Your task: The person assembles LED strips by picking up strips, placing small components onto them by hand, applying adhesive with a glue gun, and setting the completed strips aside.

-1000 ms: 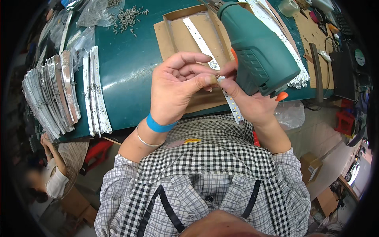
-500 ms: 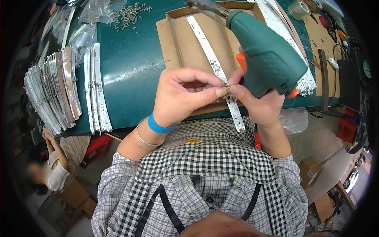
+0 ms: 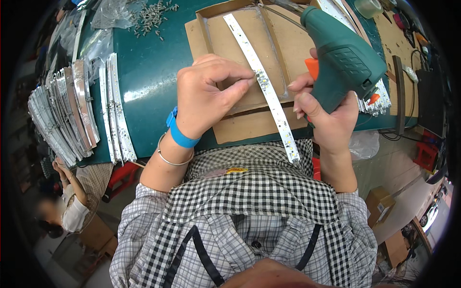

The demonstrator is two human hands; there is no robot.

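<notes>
A narrow white LED strip board (image 3: 274, 108) lies across the cardboard tray (image 3: 283, 72), its near end reaching past the table edge toward my apron. My left hand (image 3: 211, 91) is closed in a pinch at the left edge of the board, by a cluster of small parts; what its fingertips hold is too small to make out. My right hand (image 3: 329, 120) grips a green glue gun (image 3: 343, 55) with an orange trigger, to the right of the board. The gun's nozzle points to the far left, over the tray. My right thumb and forefinger are apart.
Stacks of LED strip boards (image 3: 62, 113) lie at the left, a smaller bundle (image 3: 115, 113) beside them. Small metal parts (image 3: 153, 18) are heaped at the far left near plastic bags (image 3: 113, 14). More boards (image 3: 379, 101) lie behind the gun. Another person (image 3: 72, 201) sits at the lower left.
My hands have moved apart from their meeting point over the board. The left has gone farther up along it, and the right has moved right with the glue gun.
</notes>
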